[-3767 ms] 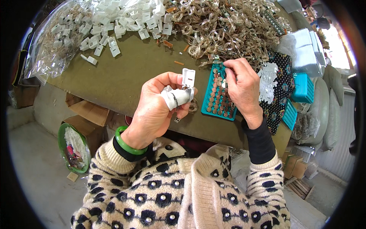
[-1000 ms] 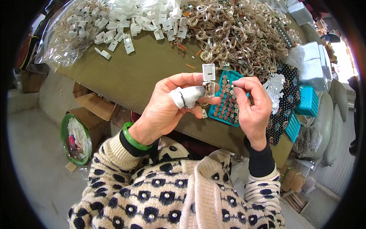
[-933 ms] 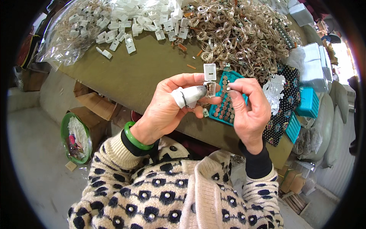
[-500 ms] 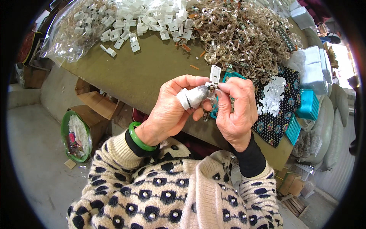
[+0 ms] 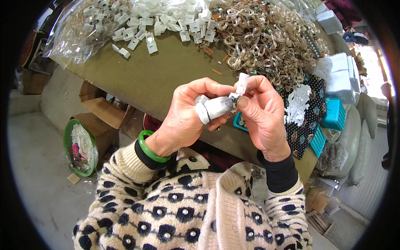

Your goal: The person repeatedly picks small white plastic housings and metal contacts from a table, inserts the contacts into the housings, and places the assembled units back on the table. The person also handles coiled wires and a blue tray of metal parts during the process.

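A small white hinged plastic case [image 5: 242,81] is pinched between my two hands over the near side of the table, its lid standing up. My left hand [image 5: 179,110] grips it from the left; the thumb wears a worn white-and-grey covering [image 5: 214,111]. On the right, my right hand [image 5: 266,114] closes on the same case with thumb and forefinger. Fingers hide most of the lower half of the case, and what sits inside cannot be made out. A turquoise plastic basket [image 5: 239,121] shows partly behind my hands.
White plastic cases [image 5: 175,18] lie piled at the far side beside a clear plastic bag [image 5: 77,41]. Coiled clear wires [image 5: 266,41] form a heap at far right. White flat pieces [image 5: 298,104] rest on a dark patterned cloth [image 5: 316,89], near turquoise baskets [image 5: 334,114].
Both hands have shifted slightly to the right. The case has turned so its raised lid shows more edge-on, and my right forefinger now reaches up beside the lid.
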`<state>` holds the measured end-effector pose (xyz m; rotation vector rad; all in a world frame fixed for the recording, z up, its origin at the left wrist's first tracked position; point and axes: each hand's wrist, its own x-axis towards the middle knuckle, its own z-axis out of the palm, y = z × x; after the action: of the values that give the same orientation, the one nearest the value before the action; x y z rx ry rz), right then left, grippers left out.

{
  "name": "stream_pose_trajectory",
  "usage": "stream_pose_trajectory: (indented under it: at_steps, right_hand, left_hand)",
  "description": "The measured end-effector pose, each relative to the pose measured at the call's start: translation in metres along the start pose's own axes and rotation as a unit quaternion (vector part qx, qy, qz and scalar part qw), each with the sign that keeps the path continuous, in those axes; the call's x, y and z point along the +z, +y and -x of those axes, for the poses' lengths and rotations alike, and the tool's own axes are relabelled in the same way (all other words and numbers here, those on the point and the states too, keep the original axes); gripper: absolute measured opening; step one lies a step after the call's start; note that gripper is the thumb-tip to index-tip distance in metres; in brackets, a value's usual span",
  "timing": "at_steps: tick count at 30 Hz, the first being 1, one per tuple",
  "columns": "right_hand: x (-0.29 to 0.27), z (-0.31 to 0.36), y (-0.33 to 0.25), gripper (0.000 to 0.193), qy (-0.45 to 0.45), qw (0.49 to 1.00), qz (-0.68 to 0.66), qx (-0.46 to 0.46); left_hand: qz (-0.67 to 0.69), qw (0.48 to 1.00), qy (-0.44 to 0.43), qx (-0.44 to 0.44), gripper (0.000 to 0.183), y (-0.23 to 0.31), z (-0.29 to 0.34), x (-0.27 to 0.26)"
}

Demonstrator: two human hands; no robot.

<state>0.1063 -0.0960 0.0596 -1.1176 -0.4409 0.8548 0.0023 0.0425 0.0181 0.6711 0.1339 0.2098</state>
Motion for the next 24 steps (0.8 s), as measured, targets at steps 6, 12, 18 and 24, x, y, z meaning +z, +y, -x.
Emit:
stream_pose_trajectory:
  at_steps: [6, 12, 18, 24]
  right_hand:
    - [0.011, -0.006, -0.003, 0.049, -0.014, 1.0, -0.015, 0.013]
    - [0.009, -0.011, -0.003, 0.038, 0.009, 0.995, 0.096, -0.027]
    - [0.008, -0.009, 0.002, 0.022, 0.1, 0.967, 0.208, -0.111]
    - [0.003, -0.004, 0.006, 0.016, 0.106, 0.93, 0.302, -0.181]
  left_hand:
    - [-0.07, 0.997, -0.017, 0.024, 0.01, 0.007, 0.001, -0.004]
    - [-0.001, 1.0, 0.006, -0.009, 0.012, 0.002, 0.001, -0.005]
    - [0.032, 0.999, -0.005, -0.032, 0.017, 0.0, -0.003, -0.005]
    - [0.069, 0.996, -0.017, -0.054, 0.02, -0.002, -0.005, -0.002]
